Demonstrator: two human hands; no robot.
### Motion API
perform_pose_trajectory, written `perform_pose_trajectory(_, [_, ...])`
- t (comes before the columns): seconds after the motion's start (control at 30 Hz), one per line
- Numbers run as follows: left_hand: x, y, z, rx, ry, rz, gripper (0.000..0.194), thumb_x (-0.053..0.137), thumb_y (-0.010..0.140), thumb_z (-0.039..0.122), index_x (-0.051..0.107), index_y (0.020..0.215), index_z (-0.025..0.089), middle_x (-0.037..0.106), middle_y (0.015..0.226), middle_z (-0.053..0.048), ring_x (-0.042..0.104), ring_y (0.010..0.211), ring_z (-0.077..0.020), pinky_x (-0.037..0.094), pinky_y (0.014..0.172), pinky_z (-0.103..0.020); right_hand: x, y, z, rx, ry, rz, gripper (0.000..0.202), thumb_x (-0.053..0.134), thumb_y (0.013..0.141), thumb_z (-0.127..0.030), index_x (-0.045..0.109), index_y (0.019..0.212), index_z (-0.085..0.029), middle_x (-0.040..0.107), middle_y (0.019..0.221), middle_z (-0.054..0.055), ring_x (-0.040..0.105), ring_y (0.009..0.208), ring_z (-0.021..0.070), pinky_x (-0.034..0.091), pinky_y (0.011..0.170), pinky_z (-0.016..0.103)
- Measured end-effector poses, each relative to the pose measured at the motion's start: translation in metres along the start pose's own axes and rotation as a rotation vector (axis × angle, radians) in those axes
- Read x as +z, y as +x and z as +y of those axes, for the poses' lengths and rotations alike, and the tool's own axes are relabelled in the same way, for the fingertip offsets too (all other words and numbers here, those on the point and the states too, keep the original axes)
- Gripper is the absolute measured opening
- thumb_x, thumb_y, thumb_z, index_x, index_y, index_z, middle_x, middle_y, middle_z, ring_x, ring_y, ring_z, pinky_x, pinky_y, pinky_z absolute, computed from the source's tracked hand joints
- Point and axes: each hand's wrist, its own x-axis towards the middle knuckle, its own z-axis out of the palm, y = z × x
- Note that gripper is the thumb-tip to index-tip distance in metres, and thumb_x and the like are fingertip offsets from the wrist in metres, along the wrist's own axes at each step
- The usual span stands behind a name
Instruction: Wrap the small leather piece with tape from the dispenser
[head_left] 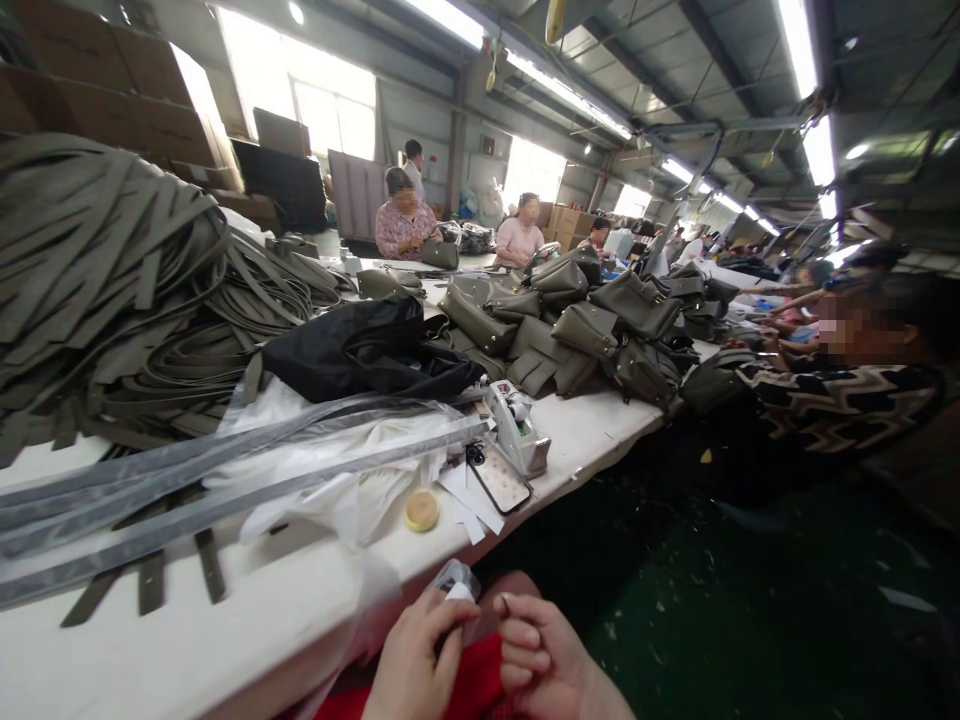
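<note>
1. Head view: a long white tabletop (247, 610) runs away to the right under strip lights in a big workshop hall, bright windows at the far end.
2. On its left side a heap of olive-green straps (127, 290) piles high, and flat grey strips in a clear sleeve (225, 480) lie across the near part.
3. A black bag (367, 350) sits mid-table; behind it, a cluster of olive handbags (577, 320).
4. Near the edge stand a tape dispenser (517, 430), a phone (500, 482) just beside it, a round yellow disc (422, 511) and some white paper slips (469, 500).
5. Other people sit along the far side, and one in a patterned top (832, 405) leans in at right.
6. Down at the bottom edge, off the tabletop and over red cloth (472, 690), the left hand (416, 665) pinches a small pale wrapped piece (455, 580), thumb and fingers (457, 622) closed on it.
7. The right hand (551, 660) is just beside it, fingers curled together, thumb tip up close to the piece; whether it grips anything I cannot tell.
</note>
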Motion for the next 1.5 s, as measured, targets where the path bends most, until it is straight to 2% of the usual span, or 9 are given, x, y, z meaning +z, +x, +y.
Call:
perform_pose_trajectory(0.1, [-0.001,-0.003,0.011,0.047,0.124,0.028,0.022,0.049,0.087,0.026,0.069,0.096,0.030,0.069,0.098,-0.004,0.065,0.093,-0.0233,0.051,0.086,-0.039,-0.001,0.003,0.001,0.005,0.038,-0.009,0.005,0.065,0.079,-0.014,0.062,0.077,-0.010,0.033,0.039,-0.013,0.017,0.033,0.0003,0.018,0.041,0.015])
perform_pose_trajectory(0.3, [0.006,-0.005,0.021,0.013,0.257,-0.023,0.018,0.051,0.087,0.026,0.067,0.093,0.030,0.069,0.098,-0.004,0.065,0.092,-0.0248,0.051,0.085,-0.043,-0.006,0.010,0.014,-0.034,-0.147,0.044,0.030,0.062,0.082,-0.025,0.051,0.057,-0.015,0.029,0.035,-0.011,0.016,0.032,0.0023,0.022,0.040,0.017])
perform_pose_trajectory(0.4, [0.008,-0.001,0.012,-0.009,0.287,-0.020,0.023,0.045,0.090,0.022,0.068,0.092,0.029,0.070,0.097,-0.004,0.065,0.089,-0.0237,0.051,0.083,-0.043,-0.010,0.009,0.019,-0.072,-0.220,0.078,0.024,0.064,0.080,-0.031,0.057,0.064,-0.015,0.032,0.034,-0.011,0.019,0.031,0.0034,0.022,0.039,0.018])
perform_pose_trajectory(0.57, [0.003,0.005,-0.004,-0.060,0.235,0.038,0.024,0.046,0.090,0.025,0.069,0.097,0.028,0.071,0.102,-0.005,0.066,0.093,-0.0241,0.050,0.087,-0.043,-0.010,0.005,0.018,-0.267,-0.394,0.071,0.024,0.071,0.074,-0.034,0.063,0.069,-0.012,0.038,0.033,-0.009,0.022,0.028,0.0036,0.018,0.036,0.020])
perform_pose_trajectory(0.73, [0.003,-0.003,0.005,-0.049,0.158,-0.007,0.021,0.051,0.088,0.029,0.070,0.095,0.028,0.072,0.098,-0.004,0.067,0.094,-0.0223,0.052,0.088,-0.038,-0.005,0.005,0.013,-0.275,-0.319,0.050,0.022,0.070,0.076,-0.033,0.064,0.074,-0.012,0.037,0.035,-0.010,0.020,0.029,0.0022,0.017,0.037,0.018])
perform_pose_trajectory(0.93, [0.010,-0.009,0.016,0.008,0.233,0.024,0.017,0.056,0.084,0.030,0.069,0.096,0.031,0.071,0.102,-0.003,0.067,0.094,-0.0236,0.053,0.086,-0.040,-0.004,0.009,0.018,-0.266,-0.298,0.039,0.020,0.070,0.075,-0.029,0.060,0.070,-0.012,0.037,0.037,-0.010,0.020,0.031,0.0023,0.018,0.037,0.018])
perform_pose_trajectory(1.17, [0.008,-0.001,0.004,0.010,0.322,0.020,0.024,0.047,0.091,0.026,0.070,0.095,0.032,0.071,0.099,-0.003,0.067,0.089,-0.0232,0.054,0.083,-0.042,-0.005,0.007,0.022,-0.268,-0.466,0.073,0.023,0.071,0.072,-0.034,0.060,0.069,-0.014,0.038,0.035,-0.010,0.022,0.028,0.0030,0.016,0.034,0.019])
perform_pose_trajectory(1.37, [0.010,0.000,-0.011,0.008,0.214,0.036,0.024,0.052,0.089,0.025,0.070,0.104,0.031,0.073,0.103,-0.004,0.069,0.094,-0.0209,0.055,0.087,-0.036,-0.005,0.009,0.021,-0.337,-0.554,0.143,0.025,0.072,0.070,-0.035,0.061,0.071,-0.012,0.042,0.035,-0.009,0.023,0.027,0.0024,0.010,0.032,0.019])
perform_pose_trajectory(1.5, [0.011,-0.001,-0.017,-0.001,0.150,0.048,0.025,0.051,0.089,0.027,0.071,0.103,0.030,0.073,0.101,-0.005,0.068,0.095,-0.0204,0.054,0.087,-0.034,-0.003,0.007,0.019,-0.369,-0.543,0.110,0.024,0.071,0.072,-0.035,0.062,0.072,-0.012,0.043,0.034,-0.008,0.024,0.027,0.0026,0.011,0.032,0.018])
